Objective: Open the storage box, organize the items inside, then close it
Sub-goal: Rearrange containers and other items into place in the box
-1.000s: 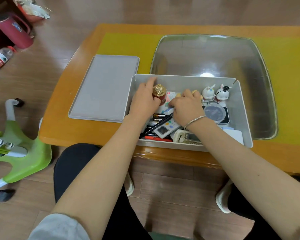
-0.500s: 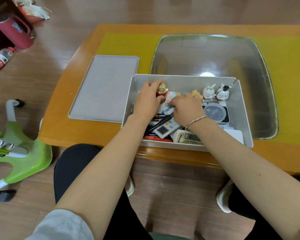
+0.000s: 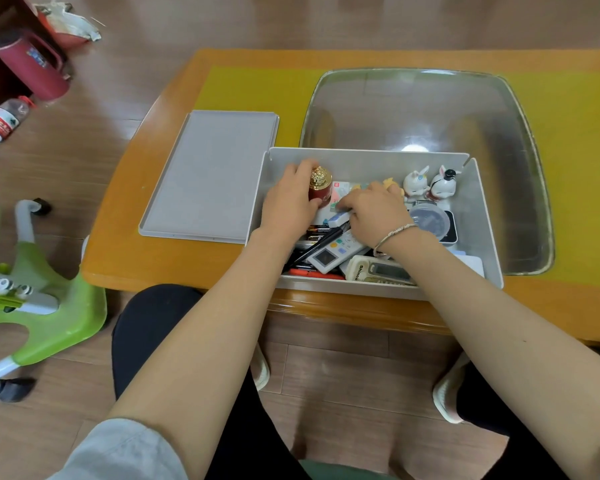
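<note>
The grey storage box stands open at the table's front edge, its lid flat on the table to its left. Inside the box, my left hand grips a small red bottle with a gold cap, held upright at the back left. My right hand lies over cards and packets in the middle, fingers curled down on them; what they hold is hidden. Two rabbit figurines stand at the back right. A round clear container, remote controls and pens fill the rest.
A large glass tray sits on the yellow mat just behind the box. On the floor at left are a green child's chair, a red jug and a water bottle.
My left hand tilted the red bottle, then set it upright again, a little further left in the box. My right hand shifted slightly left over the cards.
</note>
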